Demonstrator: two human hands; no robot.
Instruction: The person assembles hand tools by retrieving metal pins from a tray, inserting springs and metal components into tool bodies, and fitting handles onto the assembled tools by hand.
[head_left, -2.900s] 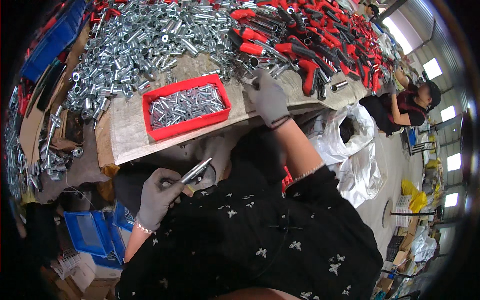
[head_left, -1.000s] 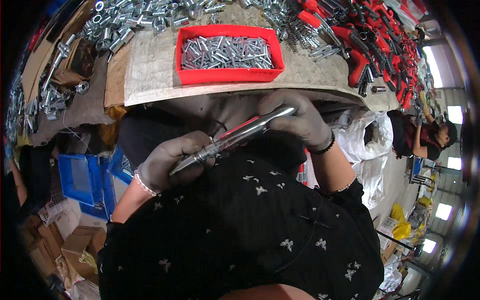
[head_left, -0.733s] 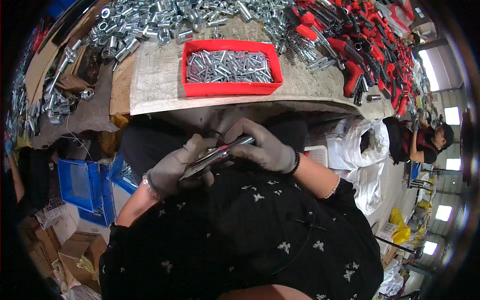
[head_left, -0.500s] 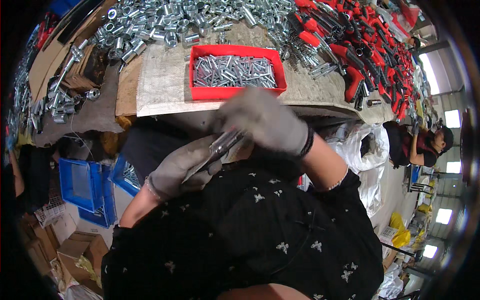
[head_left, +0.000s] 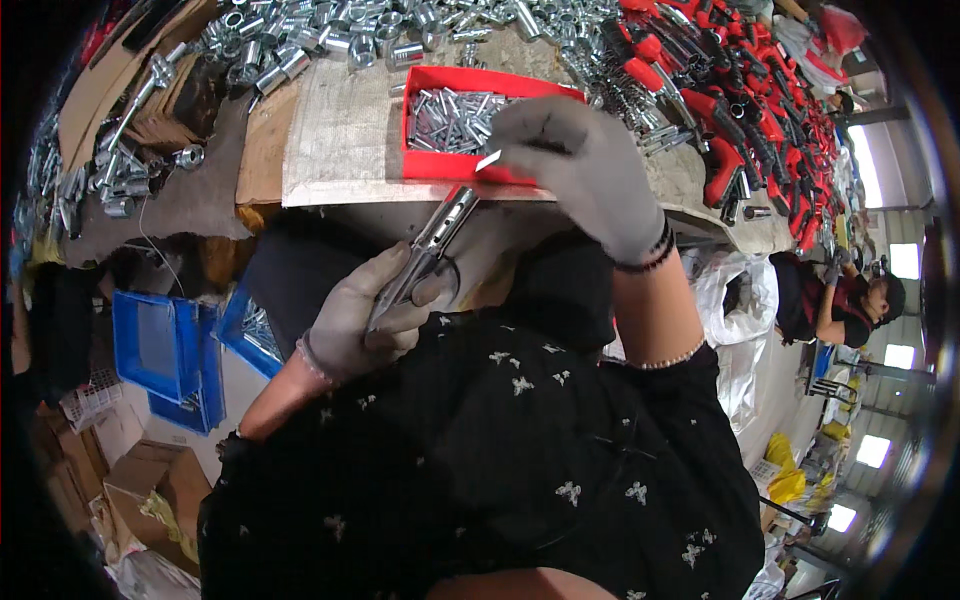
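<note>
Your left hand (head_left: 358, 318), its gloved fingers wrapped round a chrome tool body (head_left: 440, 236), holds it aslant on your side of the red box (head_left: 440, 166), far end toward the box. Your right hand (head_left: 592, 172) pinches a short bright pin (head_left: 487, 161) before the box's front wall. Loose pins (head_left: 448, 115) fill the box, chrome sockets (head_left: 365, 42) lie beyond it, and red-and-black handles (head_left: 722, 165) lie to its right.
</note>
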